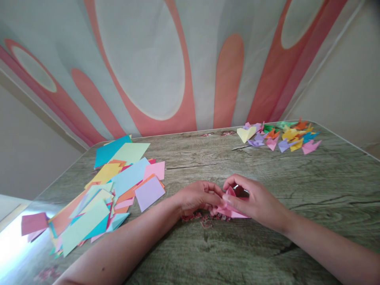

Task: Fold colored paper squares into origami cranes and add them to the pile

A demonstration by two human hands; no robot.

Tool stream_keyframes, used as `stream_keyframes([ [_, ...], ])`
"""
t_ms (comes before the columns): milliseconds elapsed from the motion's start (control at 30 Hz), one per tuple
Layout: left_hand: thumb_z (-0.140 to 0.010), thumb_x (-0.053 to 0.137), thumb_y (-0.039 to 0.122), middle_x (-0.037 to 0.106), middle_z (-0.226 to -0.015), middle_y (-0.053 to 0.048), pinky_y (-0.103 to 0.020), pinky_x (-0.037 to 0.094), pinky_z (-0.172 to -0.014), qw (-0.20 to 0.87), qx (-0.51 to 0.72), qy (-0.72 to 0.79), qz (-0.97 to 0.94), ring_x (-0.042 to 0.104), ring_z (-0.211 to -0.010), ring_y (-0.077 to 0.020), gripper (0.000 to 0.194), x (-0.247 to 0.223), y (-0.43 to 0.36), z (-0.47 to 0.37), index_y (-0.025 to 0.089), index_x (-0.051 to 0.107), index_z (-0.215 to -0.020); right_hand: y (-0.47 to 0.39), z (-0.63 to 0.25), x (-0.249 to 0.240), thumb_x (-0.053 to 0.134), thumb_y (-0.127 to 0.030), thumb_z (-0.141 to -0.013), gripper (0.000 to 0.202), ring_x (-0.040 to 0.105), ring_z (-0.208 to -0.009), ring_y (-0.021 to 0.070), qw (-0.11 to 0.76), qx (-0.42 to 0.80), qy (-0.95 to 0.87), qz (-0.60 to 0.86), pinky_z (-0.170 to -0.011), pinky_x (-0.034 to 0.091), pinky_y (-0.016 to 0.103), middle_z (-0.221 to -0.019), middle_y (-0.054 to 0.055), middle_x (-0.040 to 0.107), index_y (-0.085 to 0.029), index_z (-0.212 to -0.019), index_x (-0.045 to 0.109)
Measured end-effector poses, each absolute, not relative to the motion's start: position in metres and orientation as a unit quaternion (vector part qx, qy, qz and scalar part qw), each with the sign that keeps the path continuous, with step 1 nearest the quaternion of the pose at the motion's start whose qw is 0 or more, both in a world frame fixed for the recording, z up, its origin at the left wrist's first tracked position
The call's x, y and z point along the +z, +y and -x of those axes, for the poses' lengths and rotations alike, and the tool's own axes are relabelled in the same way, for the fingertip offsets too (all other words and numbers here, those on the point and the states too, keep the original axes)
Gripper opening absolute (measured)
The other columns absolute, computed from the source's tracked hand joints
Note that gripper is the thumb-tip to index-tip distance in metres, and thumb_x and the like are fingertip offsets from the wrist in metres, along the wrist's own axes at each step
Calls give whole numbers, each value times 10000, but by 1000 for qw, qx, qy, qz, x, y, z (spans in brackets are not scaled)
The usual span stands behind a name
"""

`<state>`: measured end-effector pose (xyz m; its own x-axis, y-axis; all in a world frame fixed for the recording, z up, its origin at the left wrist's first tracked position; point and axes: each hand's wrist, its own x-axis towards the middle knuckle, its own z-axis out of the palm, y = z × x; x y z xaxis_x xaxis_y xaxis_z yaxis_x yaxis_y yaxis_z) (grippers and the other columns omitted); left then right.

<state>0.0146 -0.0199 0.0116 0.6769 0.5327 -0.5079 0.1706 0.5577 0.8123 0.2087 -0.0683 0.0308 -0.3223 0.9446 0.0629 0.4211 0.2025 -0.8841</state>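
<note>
Caught apparently partway through folding a bright pink paper piece (233,213), creased but unfinished-looking, pinched in the grip of left hand (197,197) and right hand (257,200), between the two sets of fingertips, over the grey-brown wood-grain tabletop (190,253). Leaving, off to the left, a loose spread of flat, multicoloured paper sheets (126,180), seemingly unused, and showing, as work apparently done, a cluster of small, multicoloured folded-paper figures (289,134) near the far right corner.

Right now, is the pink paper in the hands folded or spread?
Folded: the pink paper shows a raised flap between left hand and right hand.
</note>
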Motion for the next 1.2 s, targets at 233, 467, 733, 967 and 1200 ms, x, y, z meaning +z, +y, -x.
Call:
stream_keyframes([
  [233, -612, 765, 219, 633, -647, 5, -189, 433, -516, 790, 117, 390, -458, 565, -502, -76, 288, 13, -20, -14, 120, 623, -842, -64, -209, 18, 550, -262, -801, 74, 542, -618, 130, 302, 407, -682, 528, -565, 415, 232, -694, -21, 611, -201, -821, 587],
  [467, -628, 762, 225, 639, -636, 2, -179, 436, -510, 774, 137, 392, -479, 567, -499, -70, 265, 15, -18, -13, 112, 631, -829, -59, -213, 18, 574, -342, -810, 153, 564, -636, 143, 284, 421, -675, 535, -583, 419, 243, -721, -6, 642, -195, -826, 612],
  [733, -639, 755, 229, 630, -604, 7, -199, 485, -503, 755, 136, 407, -496, 565, -480, -76, 261, 18, -18, -14, 107, 622, -827, -56, -214, 10, 570, -351, -820, 178, 570, -613, 143, 275, 417, -680, 537, -557, 403, 237, -704, -3, 661, -194, -816, 655],
  [967, -648, 749, 235, 628, -612, 3, -201, 495, -514, 756, 130, 402, -499, 571, -497, -78, 262, 16, -16, -13, 111, 623, -841, -57, -214, 13, 544, -341, -846, 194, 609, -679, 159, 296, 393, -696, 523, -612, 429, 250, -742, -2, 682, -204, -789, 669],
  [1200, -624, 739, 213, 627, -614, 1, -210, 489, -495, 751, 126, 404, -507, 569, -497, -90, 257, 18, -16, -14, 110, 619, -826, -60, -211, 16, 520, -263, -868, 192, 616, -723, 170, 309, 312, -731, 522, -679, 431, 269, -747, 1, 680, -219, -734, 651],
])
